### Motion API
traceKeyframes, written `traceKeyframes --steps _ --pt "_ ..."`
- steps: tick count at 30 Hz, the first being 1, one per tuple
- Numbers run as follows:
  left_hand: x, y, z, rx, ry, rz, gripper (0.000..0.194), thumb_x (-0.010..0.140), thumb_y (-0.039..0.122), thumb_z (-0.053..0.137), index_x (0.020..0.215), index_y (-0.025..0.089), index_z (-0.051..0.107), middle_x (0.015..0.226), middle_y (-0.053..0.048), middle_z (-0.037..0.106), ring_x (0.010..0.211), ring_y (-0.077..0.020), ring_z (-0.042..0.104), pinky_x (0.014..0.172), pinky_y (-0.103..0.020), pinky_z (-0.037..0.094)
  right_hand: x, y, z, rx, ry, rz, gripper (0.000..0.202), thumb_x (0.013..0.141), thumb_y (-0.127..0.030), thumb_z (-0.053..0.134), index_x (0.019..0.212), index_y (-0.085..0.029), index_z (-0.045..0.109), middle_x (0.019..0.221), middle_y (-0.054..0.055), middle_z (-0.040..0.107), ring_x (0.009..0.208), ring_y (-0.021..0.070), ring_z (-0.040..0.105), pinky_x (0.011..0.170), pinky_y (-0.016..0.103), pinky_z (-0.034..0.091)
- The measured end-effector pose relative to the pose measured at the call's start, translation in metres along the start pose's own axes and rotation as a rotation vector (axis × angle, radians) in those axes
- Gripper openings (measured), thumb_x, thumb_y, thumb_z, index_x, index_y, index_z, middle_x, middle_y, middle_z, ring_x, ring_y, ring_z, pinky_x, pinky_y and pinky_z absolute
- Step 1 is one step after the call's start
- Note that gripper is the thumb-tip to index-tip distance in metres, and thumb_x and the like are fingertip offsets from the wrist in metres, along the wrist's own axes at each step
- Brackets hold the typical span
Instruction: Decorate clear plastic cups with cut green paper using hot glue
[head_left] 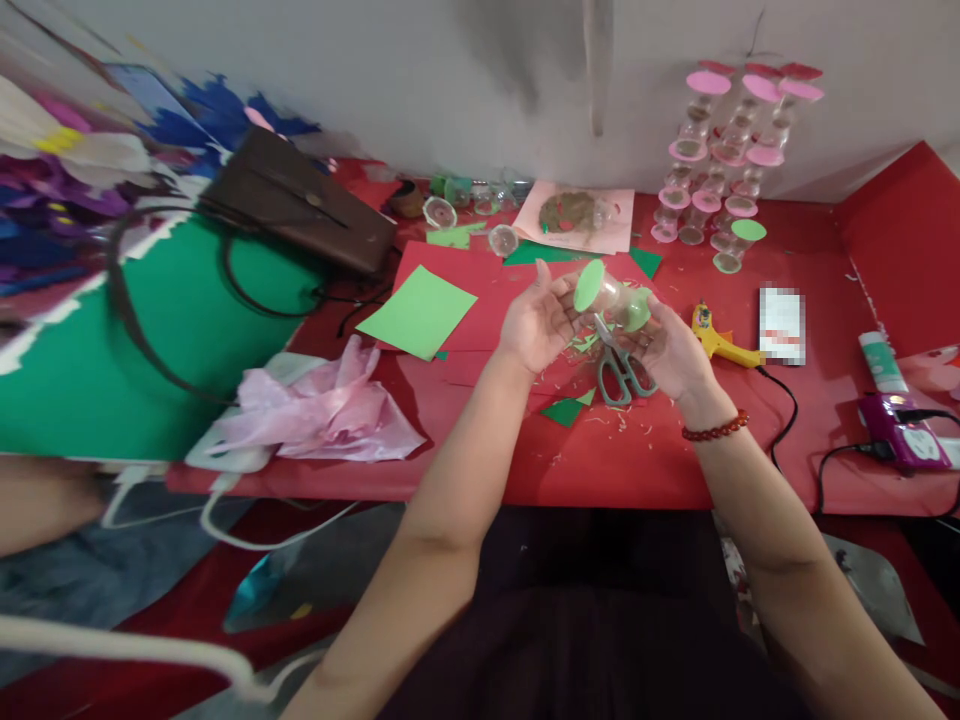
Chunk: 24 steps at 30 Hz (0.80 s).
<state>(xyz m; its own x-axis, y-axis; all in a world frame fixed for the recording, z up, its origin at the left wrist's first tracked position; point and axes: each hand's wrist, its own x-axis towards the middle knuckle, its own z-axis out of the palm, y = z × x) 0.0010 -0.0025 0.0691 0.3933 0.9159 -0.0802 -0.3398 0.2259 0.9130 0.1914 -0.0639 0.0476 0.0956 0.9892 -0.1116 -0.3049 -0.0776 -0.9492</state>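
Observation:
Between my two hands is a small clear plastic hourglass [611,291], tilted, with a light green paper disc on each end. My left hand [541,318] grips its left end, the fingers behind the disc and the thumb pointing up. At the other end, my right hand [673,350] has its fingers against the green disc. Grey-handled scissors [616,378] lie just below the hourglass, their blades partly hidden behind it. Green paper scraps [564,411] and thin shavings are scattered around them on the red table [600,470].
Hourglasses [705,150] with pink discs stand stacked at the back right. A yellow glue gun [724,345] with a black cord lies right of my hand. Light green paper [418,312], a pink plastic bag [322,410] and a brown handbag [300,200] are leftward. A purple power socket [904,430] sits far right.

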Motion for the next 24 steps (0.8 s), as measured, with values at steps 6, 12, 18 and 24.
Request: traceKeyframes --steps 6,12,18,24 --pt "-0.004 -0.009 0.008 0.063 -0.066 0.136 0.061 0.079 0.079 0.068 0.105 0.024 0.073 0.117 -0.01 0.077 0.128 -0.0286 0.066 0.097 -0.038 0.057 0.002 0.002 0.006 0.153 -0.102 0.085 0.045 0.083 -0.069 0.068 0.094 -0.025 0.066 0.089 0.006 0.072 0.101 0.0261 0.076 0.1 0.045 0.066" --pt "-0.009 -0.019 0.013 0.147 -0.208 0.133 0.048 0.064 0.044 0.093 0.105 0.027 0.072 0.123 -0.004 0.073 0.121 -0.0227 0.065 0.1 -0.032 0.052 0.003 0.003 0.005 0.156 -0.141 0.046 0.05 0.082 -0.073 0.066 0.093 -0.024 0.067 0.087 0.008 0.072 0.1 0.0283 0.075 0.098 0.049 0.066" --pt "-0.012 -0.029 0.022 0.206 -0.102 0.111 0.041 0.068 0.04 0.088 0.103 0.028 0.071 0.103 -0.002 0.072 0.11 -0.0242 0.066 0.094 -0.036 0.052 0.003 0.009 0.007 0.186 -0.137 0.074 0.046 0.084 -0.07 0.066 0.092 -0.025 0.068 0.086 0.008 0.074 0.091 0.0244 0.075 0.096 0.045 0.067" --pt "-0.012 -0.032 0.026 0.233 -0.042 0.209 0.036 0.069 0.041 0.086 0.097 0.027 0.068 0.1 -0.002 0.069 0.111 -0.0241 0.065 0.097 -0.037 0.05 0.004 0.01 0.01 0.278 -0.09 0.157 0.043 0.089 -0.067 0.068 0.093 -0.024 0.07 0.086 0.004 0.075 0.081 0.0185 0.074 0.089 0.035 0.068"
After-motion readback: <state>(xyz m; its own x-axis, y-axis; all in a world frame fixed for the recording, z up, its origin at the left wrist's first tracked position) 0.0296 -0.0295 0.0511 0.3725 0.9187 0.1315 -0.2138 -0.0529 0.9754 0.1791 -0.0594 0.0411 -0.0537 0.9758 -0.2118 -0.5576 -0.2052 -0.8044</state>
